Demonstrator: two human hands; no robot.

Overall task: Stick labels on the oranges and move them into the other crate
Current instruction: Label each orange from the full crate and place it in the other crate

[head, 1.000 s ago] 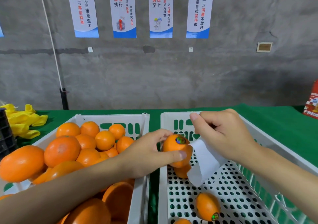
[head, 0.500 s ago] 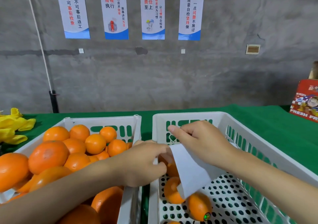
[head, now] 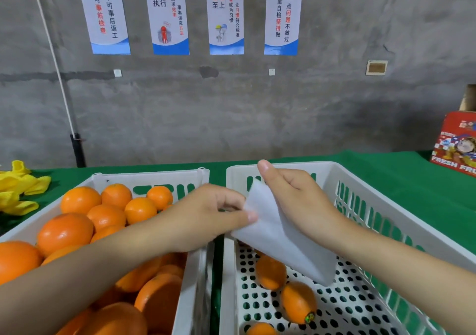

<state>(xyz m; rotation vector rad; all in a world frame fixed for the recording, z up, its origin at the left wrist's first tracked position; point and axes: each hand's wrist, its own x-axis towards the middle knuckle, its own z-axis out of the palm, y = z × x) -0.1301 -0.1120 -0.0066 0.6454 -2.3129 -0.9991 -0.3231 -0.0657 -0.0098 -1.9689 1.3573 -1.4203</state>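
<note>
Head view: right hand (head: 296,198) pinched a white paper label sheet (head: 280,239), slanting down-right above the white perforated plastic crate (head: 322,166); left hand (head: 206,216) pinched its left edge, round unlabelled oranges (head: 105,216) lying just below-left.

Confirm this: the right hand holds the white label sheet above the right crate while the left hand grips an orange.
Wrong on the left hand: it grips no orange but pinches the edge of the white label sheet. The right hand does hold that sheet above the right crate, as the head view shows.
</note>
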